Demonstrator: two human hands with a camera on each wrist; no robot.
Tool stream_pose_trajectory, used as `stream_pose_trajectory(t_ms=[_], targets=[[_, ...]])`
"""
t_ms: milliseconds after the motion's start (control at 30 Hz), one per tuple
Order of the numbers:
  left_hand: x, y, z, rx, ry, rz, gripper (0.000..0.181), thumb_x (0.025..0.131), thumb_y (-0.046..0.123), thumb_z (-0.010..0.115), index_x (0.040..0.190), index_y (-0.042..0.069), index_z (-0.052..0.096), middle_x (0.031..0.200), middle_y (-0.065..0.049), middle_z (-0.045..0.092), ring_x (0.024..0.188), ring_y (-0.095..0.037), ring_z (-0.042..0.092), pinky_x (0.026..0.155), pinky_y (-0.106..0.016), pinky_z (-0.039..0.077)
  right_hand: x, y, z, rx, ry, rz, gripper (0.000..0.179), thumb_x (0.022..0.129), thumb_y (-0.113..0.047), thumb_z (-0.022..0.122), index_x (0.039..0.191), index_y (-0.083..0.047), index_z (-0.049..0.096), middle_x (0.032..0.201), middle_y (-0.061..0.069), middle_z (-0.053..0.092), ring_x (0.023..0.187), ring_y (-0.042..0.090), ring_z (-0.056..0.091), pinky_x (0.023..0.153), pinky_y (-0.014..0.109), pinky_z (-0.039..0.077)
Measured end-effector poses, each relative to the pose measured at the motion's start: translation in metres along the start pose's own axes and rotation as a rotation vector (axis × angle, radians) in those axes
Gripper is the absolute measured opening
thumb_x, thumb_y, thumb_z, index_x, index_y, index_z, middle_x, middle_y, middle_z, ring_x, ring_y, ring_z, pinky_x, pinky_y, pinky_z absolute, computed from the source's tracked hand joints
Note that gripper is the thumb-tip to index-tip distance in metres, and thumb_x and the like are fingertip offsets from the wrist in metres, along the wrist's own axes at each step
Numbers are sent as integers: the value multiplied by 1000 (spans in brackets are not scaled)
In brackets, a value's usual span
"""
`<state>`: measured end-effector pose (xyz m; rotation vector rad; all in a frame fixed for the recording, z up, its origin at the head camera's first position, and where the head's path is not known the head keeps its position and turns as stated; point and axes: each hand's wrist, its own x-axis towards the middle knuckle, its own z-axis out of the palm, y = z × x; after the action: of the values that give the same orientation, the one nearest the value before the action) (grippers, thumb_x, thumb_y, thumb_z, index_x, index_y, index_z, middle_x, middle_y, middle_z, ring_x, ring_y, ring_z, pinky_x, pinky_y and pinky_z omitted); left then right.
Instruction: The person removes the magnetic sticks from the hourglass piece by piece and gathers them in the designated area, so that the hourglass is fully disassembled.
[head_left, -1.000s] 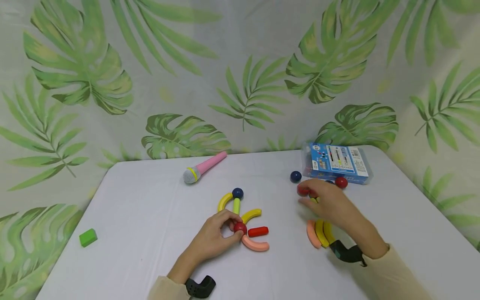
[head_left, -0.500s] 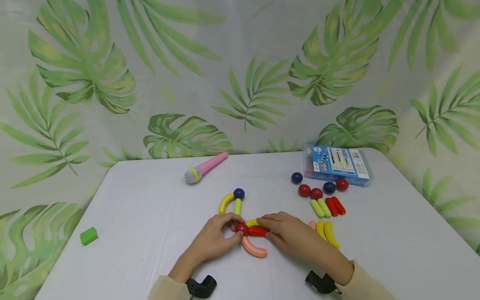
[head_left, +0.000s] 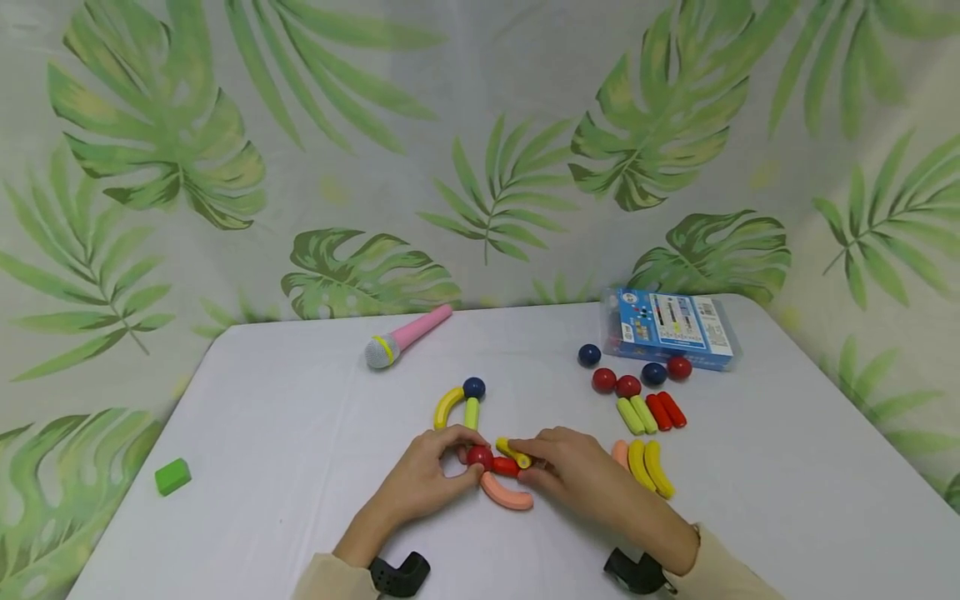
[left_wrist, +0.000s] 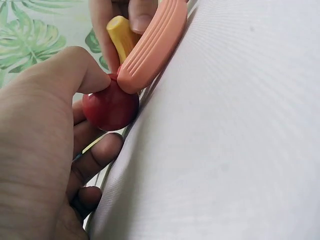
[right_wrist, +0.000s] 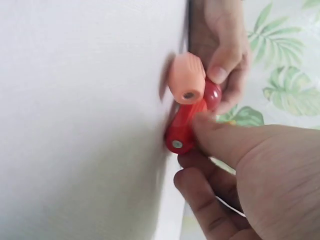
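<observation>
- Table (head_left: 262,458) — you've got a wide white stretch left of your hands
- Your right hand (head_left: 581,471): pinching the red stick (head_left: 506,467)
- Your left hand (head_left: 427,471): clamped on the red ball (head_left: 479,456) — just beside that stick, well in from the edges

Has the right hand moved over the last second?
Yes: in the head view, the right hand has shifted leftward and lower in the picture, away from the blue box.

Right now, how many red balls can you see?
4. The left hand holds one red ball; the second red ball and third red ball sit side by side on the right; the fourth red ball is by the box. Some may be hidden inside it.
</observation>
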<state>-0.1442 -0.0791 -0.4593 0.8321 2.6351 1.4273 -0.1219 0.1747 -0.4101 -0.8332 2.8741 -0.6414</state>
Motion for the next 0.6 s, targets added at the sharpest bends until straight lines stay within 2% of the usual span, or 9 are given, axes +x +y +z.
stream_pose_trajectory(t_ms=[133,267,400,600], targets=[[0,0,1,-7,2,16,27,89,17,78,115,22,71,89,13,64,84,-9,58,81,-27,46,-1,-3,-7,-12,87,27,33,93,-31,78,125,-23,75,106,-10,71,94,6,62,81,26,57],[1,-1,2,-7,7,13,27,89,16,78,114,23,71,88,15,63,83,-8,58,80,-27,46,-7,2,-30,29,194,63,27,91,-28,80,116,-21,76,106,-9,71,90,7,65,77,26,59],[1,-1,2,-7,6,10,27,89,17,79,114,24,71,87,15,62,82,-8,58,79,-27,46,-22,19,-58,60,266,113,25,89,-25,82,111,-16,74,99,-6,73,84,8,67,74,29,60],[1,-1,1,-11,11,23,26,90,16,79,113,24,70,88,15,63,82,-8,58,79,-27,46,-50,52,-84,56,304,218,28,88,-26,83,108,-12,69,86,-4,69,77,11,65,68,21,56]])
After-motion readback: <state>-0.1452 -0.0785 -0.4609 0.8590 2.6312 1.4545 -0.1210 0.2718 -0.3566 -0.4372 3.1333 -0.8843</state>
